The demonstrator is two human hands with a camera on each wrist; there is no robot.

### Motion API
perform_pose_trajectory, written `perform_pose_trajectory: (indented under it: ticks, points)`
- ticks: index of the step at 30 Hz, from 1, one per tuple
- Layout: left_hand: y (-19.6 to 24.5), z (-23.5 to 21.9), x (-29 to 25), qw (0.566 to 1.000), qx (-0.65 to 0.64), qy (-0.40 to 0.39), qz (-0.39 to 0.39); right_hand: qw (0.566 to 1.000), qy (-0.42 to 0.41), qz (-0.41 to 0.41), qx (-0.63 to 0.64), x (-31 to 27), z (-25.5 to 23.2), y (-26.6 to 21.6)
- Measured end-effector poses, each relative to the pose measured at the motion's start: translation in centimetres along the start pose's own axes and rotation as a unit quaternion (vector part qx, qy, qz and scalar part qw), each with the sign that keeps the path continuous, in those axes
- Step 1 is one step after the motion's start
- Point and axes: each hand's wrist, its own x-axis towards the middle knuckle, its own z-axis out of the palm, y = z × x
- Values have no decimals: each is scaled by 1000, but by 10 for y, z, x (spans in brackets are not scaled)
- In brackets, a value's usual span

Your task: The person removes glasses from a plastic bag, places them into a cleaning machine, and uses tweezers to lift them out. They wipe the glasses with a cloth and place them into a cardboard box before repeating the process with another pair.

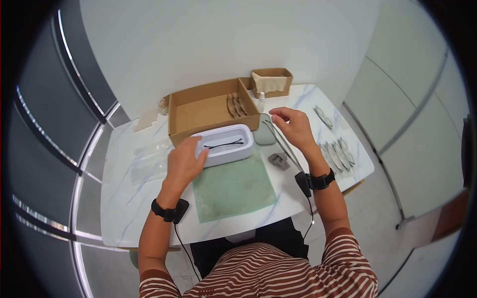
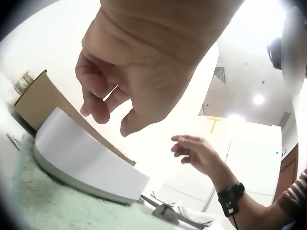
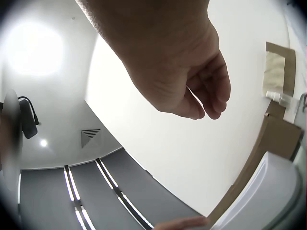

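A white oblong tub stands at the table's middle, with dark-framed glasses lying inside it. At the tub's left end is my left hand; its fingers are loosely bent and hold nothing in the left wrist view. My right hand is raised to the right of the tub, fingers loosely curled and empty in the right wrist view. Below the right hand, a long grey strip slants beside a crumpled grey piece. A grey-green case lies near the right fingertips. A green cloth lies in front of the tub.
Behind the tub stands a cardboard box with several brown glasses. A smaller box holds beige cloth; a spray bottle stands before it. Several clear glasses lie right, clear plastic bags left.
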Motion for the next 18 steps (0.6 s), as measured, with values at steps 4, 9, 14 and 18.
perform_pose_trajectory:
  ticks: [4, 9, 14, 18]
  points:
    - [20, -16, 28, 987, -117, 105, -45, 985, -28, 37, -168, -20, -18, 37]
    - [24, -12, 44, 920, -226, 320, -15, 932, -174, 132, -290, -30, -6, 66]
    - [8, -23, 37, 906, -231, 355, -4, 911, -178, 146, -343, -34, 19, 77]
    - [-4, -32, 36, 926, -228, 298, -40, 909, -189, 127, -349, -30, 25, 88]
